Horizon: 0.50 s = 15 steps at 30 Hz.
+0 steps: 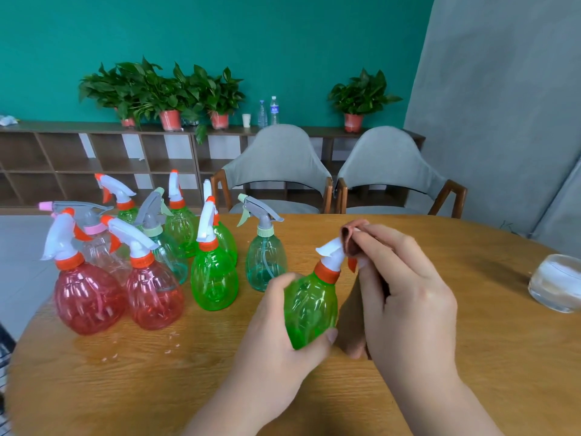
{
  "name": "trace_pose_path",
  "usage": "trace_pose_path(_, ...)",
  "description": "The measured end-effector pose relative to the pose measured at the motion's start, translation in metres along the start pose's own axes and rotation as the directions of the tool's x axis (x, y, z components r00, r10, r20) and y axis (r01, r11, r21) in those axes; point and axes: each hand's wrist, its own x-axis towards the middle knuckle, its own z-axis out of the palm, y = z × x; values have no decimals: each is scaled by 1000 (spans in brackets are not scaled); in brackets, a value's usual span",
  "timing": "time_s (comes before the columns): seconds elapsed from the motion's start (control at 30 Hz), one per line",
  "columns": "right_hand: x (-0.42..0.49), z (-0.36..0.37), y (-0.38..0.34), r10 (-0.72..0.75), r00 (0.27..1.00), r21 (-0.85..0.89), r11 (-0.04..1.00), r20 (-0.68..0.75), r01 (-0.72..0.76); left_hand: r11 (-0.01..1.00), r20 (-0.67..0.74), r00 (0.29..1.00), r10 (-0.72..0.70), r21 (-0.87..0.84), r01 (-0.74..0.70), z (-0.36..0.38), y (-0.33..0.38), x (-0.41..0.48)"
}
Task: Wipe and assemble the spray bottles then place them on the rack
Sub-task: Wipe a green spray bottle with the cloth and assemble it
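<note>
Held bottle (311, 309): translucent green plastic, glossy, ribbed.
Spray head (330, 251): opaque white plastic, orange collar.
Cloth (353, 243): soft brownish fabric, matt.
Table (157, 388): wood grain, smooth, light sheen.
Red bottles (88, 297): translucent glossy plastic.
Chairs (276, 155): grey matt fabric, wooden frames.
Bowl (556, 283): clear glass, shiny.

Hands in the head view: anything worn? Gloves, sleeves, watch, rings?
Nothing worn that shows. Left hand and right hand are bare, no gloves, rings or watch. Both forearms are bare to the frame's bottom edge, no sleeve in view. Nails short, unpainted.
</note>
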Motion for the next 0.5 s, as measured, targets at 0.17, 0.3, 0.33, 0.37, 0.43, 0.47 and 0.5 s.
trace_pose_path(0.17, -3, 2, -11, -89, 987, 66, 994, 132, 81, 974, -51, 995, 86, 213, -73, -6, -9, 5)
trace_pose_path(0.3, -2, 0, 2, -82, 992, 42, 996, 100, 79, 936, -94, 985, 148, 335, -108, -10, -8, 6)
trace_pose_path(0.33, -2, -1, 5, -60, 995, 21, 998, 78, 59, 923, -96, 981, 168, 365, -122, -10, -8, 6)
trace_pose_path(0.37, -3, 0, 5, -43, 997, 2, 999, 60, 43, 913, -96, 979, 181, 387, -131, -10, -7, 7)
trace_pose_path(0.43, -9, 5, 0, -43, 998, -23, 999, 44, 44, 898, -89, 978, 189, 419, -135, -9, -7, 9)
trace_pose_path(0.47, -14, 8, -5, -68, 997, -27, 997, 46, 69, 891, -83, 979, 188, 434, -134, -9, -7, 10)
trace_pose_path(0.5, -18, 11, -9, -104, 993, -27, 994, 51, 105, 888, -80, 979, 188, 441, -134, -9, -8, 11)
